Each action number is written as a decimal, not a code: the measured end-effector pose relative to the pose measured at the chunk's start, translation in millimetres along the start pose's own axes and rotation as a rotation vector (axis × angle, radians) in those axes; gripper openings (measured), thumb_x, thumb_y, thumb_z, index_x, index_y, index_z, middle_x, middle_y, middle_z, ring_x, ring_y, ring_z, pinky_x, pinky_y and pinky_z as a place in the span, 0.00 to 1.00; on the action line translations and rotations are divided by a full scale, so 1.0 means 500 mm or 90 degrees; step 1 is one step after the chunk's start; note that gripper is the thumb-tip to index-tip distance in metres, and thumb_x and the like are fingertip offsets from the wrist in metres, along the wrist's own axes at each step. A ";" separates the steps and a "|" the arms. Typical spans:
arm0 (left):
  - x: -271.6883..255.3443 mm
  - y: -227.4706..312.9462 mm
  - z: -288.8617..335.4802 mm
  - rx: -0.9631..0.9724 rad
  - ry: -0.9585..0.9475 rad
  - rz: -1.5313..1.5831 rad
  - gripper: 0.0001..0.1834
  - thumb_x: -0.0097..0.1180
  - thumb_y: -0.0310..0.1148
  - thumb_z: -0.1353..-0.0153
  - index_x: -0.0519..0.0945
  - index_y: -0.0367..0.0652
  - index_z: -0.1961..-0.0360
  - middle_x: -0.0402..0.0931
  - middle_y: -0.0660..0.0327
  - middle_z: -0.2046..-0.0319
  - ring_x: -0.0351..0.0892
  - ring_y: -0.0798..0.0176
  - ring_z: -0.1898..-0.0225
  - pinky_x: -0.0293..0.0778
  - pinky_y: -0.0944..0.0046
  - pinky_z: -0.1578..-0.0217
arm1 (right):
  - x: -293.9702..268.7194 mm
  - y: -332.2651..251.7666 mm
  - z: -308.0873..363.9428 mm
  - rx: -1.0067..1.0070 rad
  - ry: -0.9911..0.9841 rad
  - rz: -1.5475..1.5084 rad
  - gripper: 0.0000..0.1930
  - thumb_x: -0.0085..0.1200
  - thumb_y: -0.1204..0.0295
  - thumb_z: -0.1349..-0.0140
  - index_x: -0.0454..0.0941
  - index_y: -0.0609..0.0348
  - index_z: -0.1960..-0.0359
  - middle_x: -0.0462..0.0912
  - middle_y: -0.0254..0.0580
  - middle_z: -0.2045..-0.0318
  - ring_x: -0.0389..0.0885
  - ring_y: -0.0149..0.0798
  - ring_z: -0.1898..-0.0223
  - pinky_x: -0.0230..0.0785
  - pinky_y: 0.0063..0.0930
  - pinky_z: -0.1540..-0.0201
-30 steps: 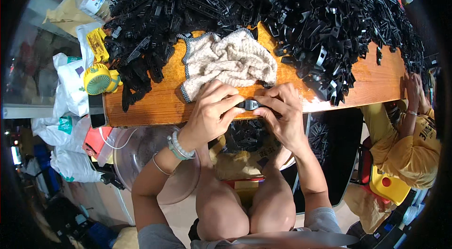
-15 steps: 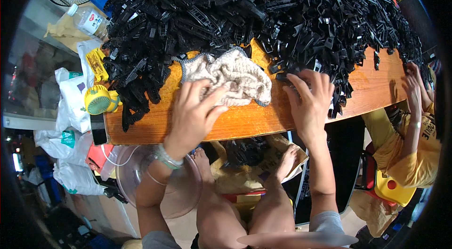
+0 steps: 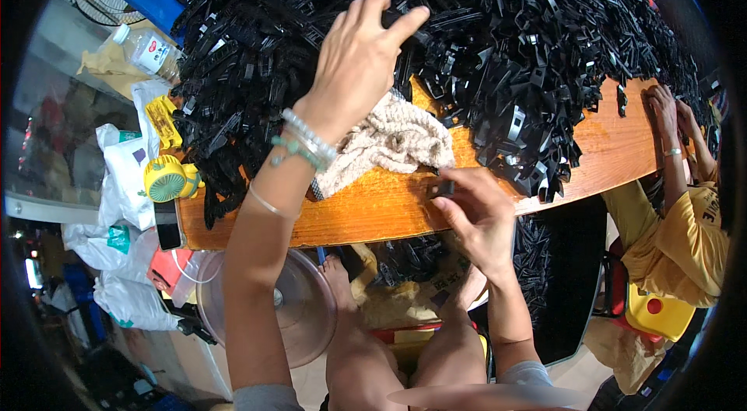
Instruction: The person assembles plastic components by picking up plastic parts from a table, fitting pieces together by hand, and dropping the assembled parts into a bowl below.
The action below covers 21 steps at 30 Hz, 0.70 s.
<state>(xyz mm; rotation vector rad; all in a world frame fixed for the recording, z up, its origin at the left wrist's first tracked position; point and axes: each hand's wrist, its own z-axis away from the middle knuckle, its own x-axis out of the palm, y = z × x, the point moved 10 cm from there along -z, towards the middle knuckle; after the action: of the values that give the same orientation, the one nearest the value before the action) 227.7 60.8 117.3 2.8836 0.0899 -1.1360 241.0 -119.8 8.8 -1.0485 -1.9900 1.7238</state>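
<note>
My left hand (image 3: pixel 354 61) is stretched over the heap of black plastic parts (image 3: pixel 257 30). Its thumb and fingers are apart, the fingertips close above or touching the parts; no held piece shows. Close to the table's near edge, my right hand (image 3: pixel 481 220) pinches a small black plastic part (image 3: pixel 443 188) between thumb and fingers. A crumpled cream cloth with a grey edge (image 3: pixel 397 135) lies on the orange wooden table (image 3: pixel 366 220), partly covered by my left wrist.
On the left are a yellow handheld fan (image 3: pixel 165 179), a clear bottle (image 3: pixel 148 53) and white plastic bags (image 3: pixel 124 178). Below the table stands a translucent tub (image 3: pixel 299 310). Another person's hands (image 3: pixel 665 111) rest at the table's far right, beside more parts.
My left hand has moved up and over the cloth to the heap. My right hand has come down and left toward the near edge, now with a small black part in its fingers.
</note>
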 end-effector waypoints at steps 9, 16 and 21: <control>-0.029 0.104 0.108 -0.002 -0.213 0.186 0.12 0.62 0.24 0.47 0.79 0.36 0.60 0.72 0.54 0.62 0.74 0.51 0.59 0.73 0.56 0.58 | -0.025 -0.021 0.020 -0.122 0.001 0.423 0.14 0.66 0.72 0.49 0.79 0.59 0.60 0.74 0.43 0.65 0.71 0.47 0.61 0.59 0.39 0.57; -0.047 0.114 0.275 -0.201 -0.279 0.289 0.16 0.68 0.30 0.50 0.78 0.36 0.62 0.72 0.53 0.61 0.72 0.52 0.57 0.70 0.55 0.55 | -0.039 -0.039 0.019 -0.072 0.039 0.394 0.14 0.66 0.76 0.51 0.81 0.62 0.61 0.78 0.43 0.67 0.74 0.47 0.62 0.65 0.38 0.57; -0.053 0.098 0.316 -0.272 -0.217 0.344 0.17 0.71 0.27 0.55 0.81 0.35 0.63 0.72 0.57 0.65 0.71 0.54 0.60 0.71 0.59 0.58 | 0.039 -0.034 -0.004 -0.098 -0.099 0.083 0.15 0.65 0.80 0.51 0.83 0.63 0.59 0.81 0.44 0.66 0.77 0.46 0.62 0.68 0.35 0.54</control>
<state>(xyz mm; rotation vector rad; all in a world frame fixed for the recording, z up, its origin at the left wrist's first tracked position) 104.5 1.3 20.7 2.1206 -0.3829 -1.2714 223.5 -105.1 21.1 -1.1491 -2.2260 1.7913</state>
